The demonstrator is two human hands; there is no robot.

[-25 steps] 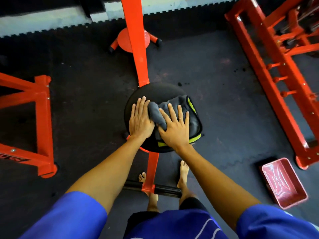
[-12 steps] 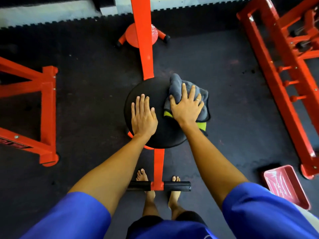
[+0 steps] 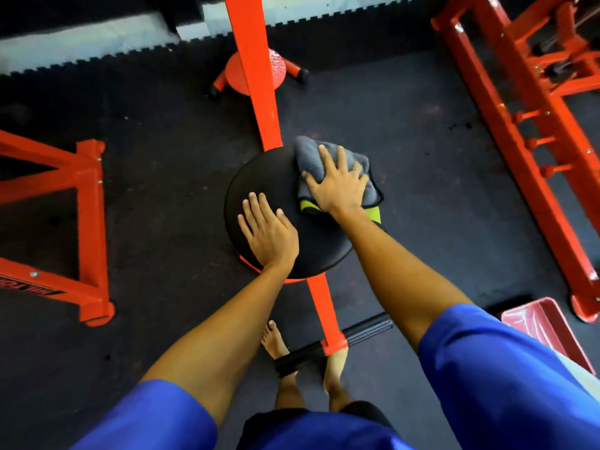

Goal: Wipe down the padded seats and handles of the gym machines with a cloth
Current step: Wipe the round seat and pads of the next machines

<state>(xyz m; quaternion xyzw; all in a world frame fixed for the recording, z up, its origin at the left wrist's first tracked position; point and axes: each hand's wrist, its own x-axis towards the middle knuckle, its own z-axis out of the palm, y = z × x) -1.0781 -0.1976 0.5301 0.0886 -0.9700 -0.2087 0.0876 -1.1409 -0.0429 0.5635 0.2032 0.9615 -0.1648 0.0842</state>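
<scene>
A round black padded seat [image 3: 259, 177] sits on an orange machine frame [image 3: 256, 76] in the middle of the view. My right hand [image 3: 337, 183] presses a grey cloth with a yellow-green edge [image 3: 308, 154] onto the seat's far right rim, fingers spread over it and the cloth hanging partly past the edge. My left hand [image 3: 269, 232] lies flat on the seat's near left part, fingers apart, holding nothing. Below the seat, black foam grip handles [image 3: 367, 329] stick out from the orange bar near my bare feet.
An orange frame [image 3: 87, 222] stands at the left and a larger orange rack [image 3: 526, 131] at the right. A red plastic tray [image 3: 545, 329] lies on the black rubber floor mat at the lower right. A round orange base [image 3: 276, 73] sits behind the seat.
My right hand has slid the cloth from the seat's near middle out to its far right rim. My left hand has stayed flat on the seat's left part.
</scene>
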